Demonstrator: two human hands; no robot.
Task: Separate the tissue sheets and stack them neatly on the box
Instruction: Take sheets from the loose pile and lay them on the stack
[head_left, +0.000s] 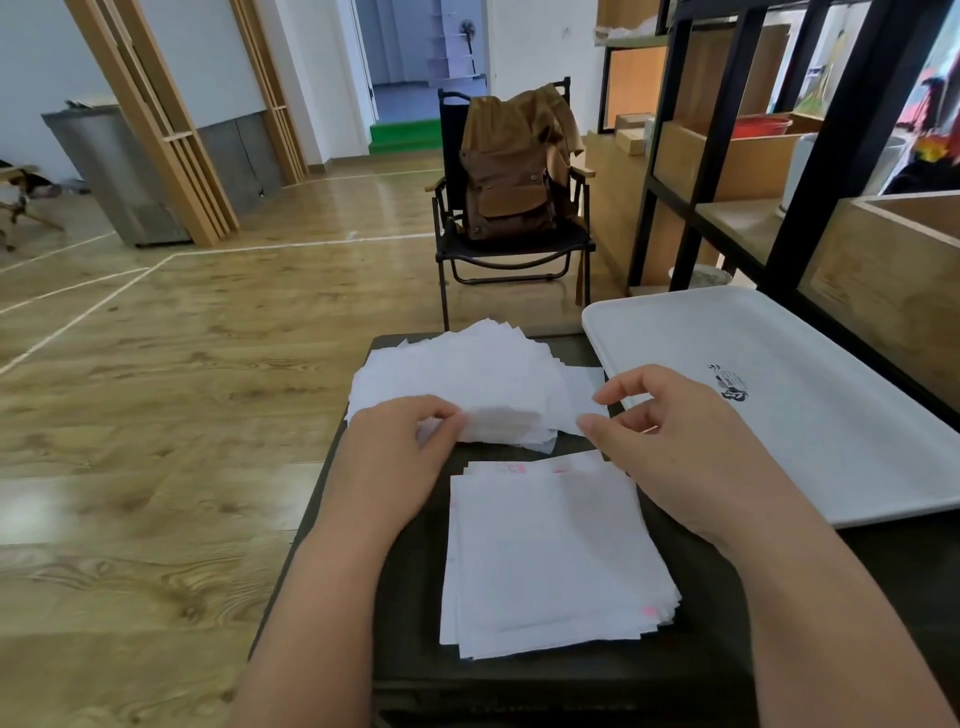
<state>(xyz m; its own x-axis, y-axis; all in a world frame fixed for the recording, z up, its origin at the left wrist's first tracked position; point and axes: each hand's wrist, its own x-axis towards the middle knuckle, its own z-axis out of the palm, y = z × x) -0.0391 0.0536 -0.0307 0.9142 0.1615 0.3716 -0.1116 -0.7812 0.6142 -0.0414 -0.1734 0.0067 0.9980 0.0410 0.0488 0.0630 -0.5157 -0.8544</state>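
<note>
Your left hand (410, 447) pinches the near left edge of the loose pile (457, 384) at the far end of the box (696, 623), fingers curled into the sheets. Your right hand (670, 441) hovers at the pile's right edge, thumb and forefinger half-closed near a sheet corner; whether they have hold of it, I cannot tell. The neat stack (550, 551) lies near the box's front edge, just behind your wrists. To peel well, keep the left hand pinning the pile, take only the top sheet's corner, and lift slowly so the one beneath does not cling. Lay it square on the stack, edges matched. The tray (779, 353) sits beside the box's right edge.
</note>
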